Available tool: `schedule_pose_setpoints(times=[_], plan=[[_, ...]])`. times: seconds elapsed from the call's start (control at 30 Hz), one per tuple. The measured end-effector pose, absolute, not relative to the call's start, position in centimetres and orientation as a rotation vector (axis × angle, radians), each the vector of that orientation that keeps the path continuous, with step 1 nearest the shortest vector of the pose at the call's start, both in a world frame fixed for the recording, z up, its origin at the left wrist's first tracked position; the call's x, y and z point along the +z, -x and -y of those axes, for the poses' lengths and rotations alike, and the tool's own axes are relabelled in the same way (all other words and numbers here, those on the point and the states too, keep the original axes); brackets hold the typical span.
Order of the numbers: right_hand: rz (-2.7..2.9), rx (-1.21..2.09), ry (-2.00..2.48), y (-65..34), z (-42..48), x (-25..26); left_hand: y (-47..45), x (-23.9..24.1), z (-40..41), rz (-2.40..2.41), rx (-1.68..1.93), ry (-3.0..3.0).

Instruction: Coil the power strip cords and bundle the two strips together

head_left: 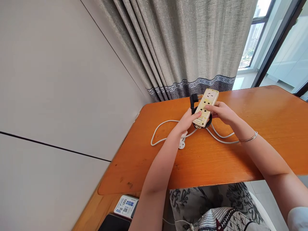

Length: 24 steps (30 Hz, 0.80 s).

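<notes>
A worn, yellowed power strip (207, 101) is held up over the table, tilted with its sockets facing me. My left hand (188, 120) grips its lower left side, the thumb lying on the front. From the right, my right hand (221, 113) holds it, thumb across the middle sockets. A black plug (193, 100) sticks up beside the strip's left edge. Its black cord (209, 122) shows in a loop behind the strip. Partly behind my left forearm lies a white socket piece (182, 143) on the table. My fingers behind the strip are hidden.
White cable (152, 136) curves over the orange wooden table (144, 166) on both sides of my hands. A grey curtain (192, 48) hangs behind the table, and a pale panelled wall (60, 80) stands at left. Below the near-left edge lie a white box (126, 206) and a dark object (114, 223).
</notes>
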State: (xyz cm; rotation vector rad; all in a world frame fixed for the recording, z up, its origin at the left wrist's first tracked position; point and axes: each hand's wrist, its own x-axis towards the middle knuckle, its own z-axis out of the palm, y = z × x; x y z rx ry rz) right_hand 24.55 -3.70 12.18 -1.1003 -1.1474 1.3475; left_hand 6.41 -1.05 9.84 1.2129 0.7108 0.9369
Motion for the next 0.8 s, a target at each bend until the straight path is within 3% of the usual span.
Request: schedule_pose_setpoints(times=[0.17, 0.57, 0.8], plan=[[1.09, 1.442, 1.098, -24.6, 3.5, 12.1, -6.3, 9.6, 0.7, -0.693, 0.91, -1.175], [0.918, 1.223, 1.122, -26.0, 1.8, 11.3, -7.2, 8.6, -0.1, -0.703, 0.959, -1.015], [0.997, 1.304, 1.156, -26.1, 2.1, 11.3, -8.1, 6.9, -0.3, -0.679, 1.007, -1.125]])
